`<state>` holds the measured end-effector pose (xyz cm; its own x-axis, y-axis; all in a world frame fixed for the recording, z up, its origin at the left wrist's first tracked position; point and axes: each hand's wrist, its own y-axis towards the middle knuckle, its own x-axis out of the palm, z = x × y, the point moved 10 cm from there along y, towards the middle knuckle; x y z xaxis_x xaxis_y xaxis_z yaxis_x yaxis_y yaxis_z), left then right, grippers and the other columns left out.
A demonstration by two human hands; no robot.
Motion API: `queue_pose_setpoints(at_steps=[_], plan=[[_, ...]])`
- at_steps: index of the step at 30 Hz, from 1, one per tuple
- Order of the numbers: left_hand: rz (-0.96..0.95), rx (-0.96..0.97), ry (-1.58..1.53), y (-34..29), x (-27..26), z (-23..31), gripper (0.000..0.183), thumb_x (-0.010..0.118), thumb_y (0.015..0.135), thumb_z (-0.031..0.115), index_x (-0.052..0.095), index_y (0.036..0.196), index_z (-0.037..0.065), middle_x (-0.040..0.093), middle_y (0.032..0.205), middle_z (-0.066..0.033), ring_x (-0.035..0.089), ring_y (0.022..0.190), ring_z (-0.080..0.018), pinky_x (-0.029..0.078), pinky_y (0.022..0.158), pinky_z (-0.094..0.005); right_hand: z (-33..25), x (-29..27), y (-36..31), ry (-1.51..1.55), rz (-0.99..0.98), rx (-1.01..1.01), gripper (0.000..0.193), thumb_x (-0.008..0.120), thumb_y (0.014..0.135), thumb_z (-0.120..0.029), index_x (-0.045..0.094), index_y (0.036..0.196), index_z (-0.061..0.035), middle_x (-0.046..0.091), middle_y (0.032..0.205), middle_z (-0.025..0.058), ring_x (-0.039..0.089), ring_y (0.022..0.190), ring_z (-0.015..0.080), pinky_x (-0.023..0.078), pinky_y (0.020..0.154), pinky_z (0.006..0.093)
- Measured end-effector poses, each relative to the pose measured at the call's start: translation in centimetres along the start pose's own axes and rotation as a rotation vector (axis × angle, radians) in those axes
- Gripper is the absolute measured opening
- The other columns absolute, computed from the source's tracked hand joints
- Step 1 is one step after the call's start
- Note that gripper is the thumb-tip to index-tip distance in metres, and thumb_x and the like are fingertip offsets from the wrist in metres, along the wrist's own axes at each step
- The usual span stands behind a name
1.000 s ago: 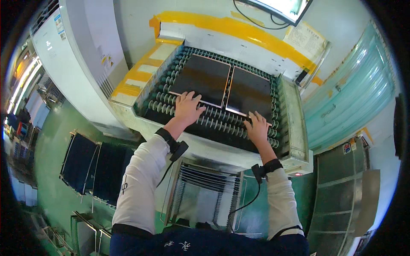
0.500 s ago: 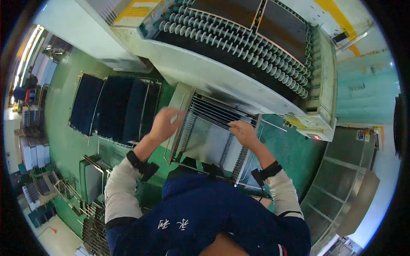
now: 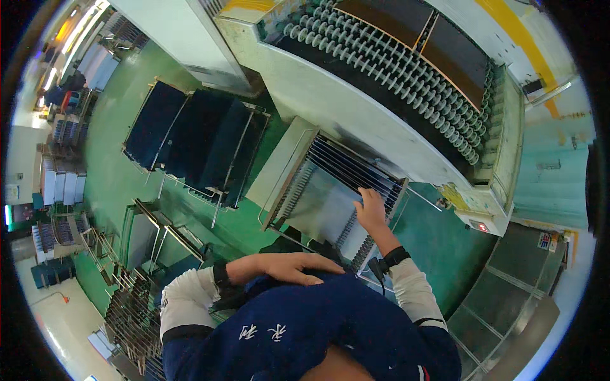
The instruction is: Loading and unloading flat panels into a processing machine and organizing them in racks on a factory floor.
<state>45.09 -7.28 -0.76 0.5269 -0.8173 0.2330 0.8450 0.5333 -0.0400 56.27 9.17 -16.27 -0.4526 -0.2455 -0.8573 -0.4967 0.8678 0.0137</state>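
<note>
My left hand (image 3: 295, 267) lies flat against the front of my navy shirt (image 3: 324, 317), fingers stretched out and holding nothing. Over the right side of a slotted metal rack (image 3: 295, 185) is my right hand (image 3: 372, 211), its fingers extended and thumb apart. Its fingertips are at the edge of several thin dark panels (image 3: 340, 166) standing in a row at the rack's far end; whether they touch is unclear. Spring-like toothed strips run along both sides of the rack, and a smooth grey surface shows between them.
Beyond the rack stands a pale machine (image 3: 356, 95) with rows of disc rollers (image 3: 387, 70) and dark copper-edged panels (image 3: 381, 19). Another rack of dark panels (image 3: 197, 136) stands left on the green floor (image 3: 121, 146). Metal frames (image 3: 136, 305) crowd the lower left; a grey cabinet (image 3: 508, 286) is at right.
My left hand has left the rack's left side and come back to my shirt. My right hand has stayed over the panels, its fingers now more extended. The whole view has shifted.
</note>
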Motion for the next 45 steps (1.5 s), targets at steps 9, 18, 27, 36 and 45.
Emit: queue_pose_setpoints(at_steps=[9,18,27,36,45], plan=[[-0.049,0.279,0.041,1.4,2.4,2.6,0.054,0.042,0.097,0.04,0.043,0.134,0.0,0.04,0.141,-0.0201,0.035,0.132,-0.0354,0.025,0.109,-0.0466,0.7,3.5,0.9,-0.117,-0.121,0.121,0.036,0.067,0.078,-0.013,0.052,0.109,-0.0028,0.058,0.104,0.0182,0.055,0.097,0.0386,0.045,0.08,0.0462],[0.007,0.154,-0.014,-0.4,3.0,2.2,0.041,0.048,0.097,0.026,0.052,0.124,-0.004,0.05,0.13,-0.0213,0.044,0.124,-0.0336,0.033,0.105,-0.043,2.9,7.2,1.9,-0.272,-0.318,0.231,0.026,0.059,0.084,-0.012,0.052,0.106,-0.0011,0.062,0.094,0.0216,0.06,0.092,0.0386,0.047,0.077,0.0465],[0.105,0.067,-0.068,-4.4,2.4,1.8,0.034,0.056,0.094,0.02,0.057,0.115,-0.005,0.057,0.12,-0.0195,0.052,0.115,-0.03,0.041,0.097,-0.0398,2.7,7.2,2.7,-0.313,-0.322,0.24,0.01,0.057,0.081,-0.008,0.06,0.089,-0.003,0.065,0.086,0.0192,0.063,0.085,0.0376,0.048,0.071,0.0478],[0.069,0.063,-0.129,-6.2,1.4,2.3,0.032,0.055,0.094,0.02,0.058,0.114,-0.004,0.057,0.12,-0.018,0.052,0.115,-0.0287,0.04,0.097,-0.0396,-4.1,-2.9,4.2,-0.289,-0.171,0.013,0.008,0.058,0.081,-0.01,0.058,0.082,-0.0023,0.062,0.077,0.0215,0.06,0.076,0.0411,0.045,0.066,0.0499],[-0.116,0.228,-0.095,-3.3,2.1,3.7,0.035,0.05,0.097,0.023,0.056,0.119,-0.004,0.051,0.131,-0.0175,0.043,0.126,-0.0307,0.032,0.106,-0.0428,-14.3,-24.0,6.2,-0.155,0.102,-0.111,0.01,0.061,0.079,-0.009,0.056,0.081,-0.0014,0.054,0.067,0.0164,0.047,0.06,0.0337,0.04,0.057,0.0397]])
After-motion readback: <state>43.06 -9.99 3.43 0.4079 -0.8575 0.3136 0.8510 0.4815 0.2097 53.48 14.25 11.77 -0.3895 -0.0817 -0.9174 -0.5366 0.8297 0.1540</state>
